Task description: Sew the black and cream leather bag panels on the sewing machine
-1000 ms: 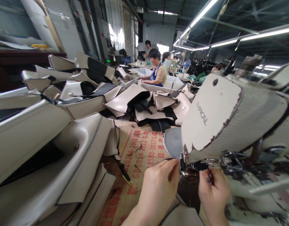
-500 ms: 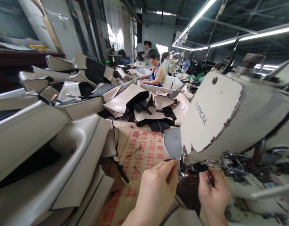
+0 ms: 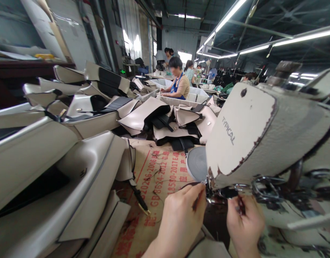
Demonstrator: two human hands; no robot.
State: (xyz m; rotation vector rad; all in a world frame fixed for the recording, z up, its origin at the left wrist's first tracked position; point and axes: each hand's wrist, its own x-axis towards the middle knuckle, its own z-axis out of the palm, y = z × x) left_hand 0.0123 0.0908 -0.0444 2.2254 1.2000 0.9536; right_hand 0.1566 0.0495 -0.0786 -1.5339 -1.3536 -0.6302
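Since the earlier frame, the left hand (image 3: 182,211) has shifted slightly toward the metal parts (image 3: 207,186) at the lower front of the sewing machine (image 3: 240,129); the right hand (image 3: 246,219) is nearly unchanged. The left hand has its fingers bunched against the thumb, tips just beside those metal parts, with a dark edge (image 3: 190,184) showing above the knuckles. The right hand is likewise curled, thumb to fingers, below the machine head. Something dark is visible within each hand's curl; whether it is being pinched cannot be told. A beige piece (image 3: 209,249) lies low between the wrists, partly covered by the left arm; its connection to the dark edge is hidden. A grey disc (image 3: 197,163) stands beside the machine head, which is lettered "TYPICAL" and chipped along its cover. To the left, a tan sheet (image 3: 143,147) bears red print and loose dark threads. A black strap (image 3: 140,200) with a gold-coloured end rests upon it. Beige-and-black bags (image 3: 97,168) are heaped at left and beyond the sheet. Farther back, a co-worker (image 3: 181,87) in a blue apron is at white bins (image 3: 192,97).
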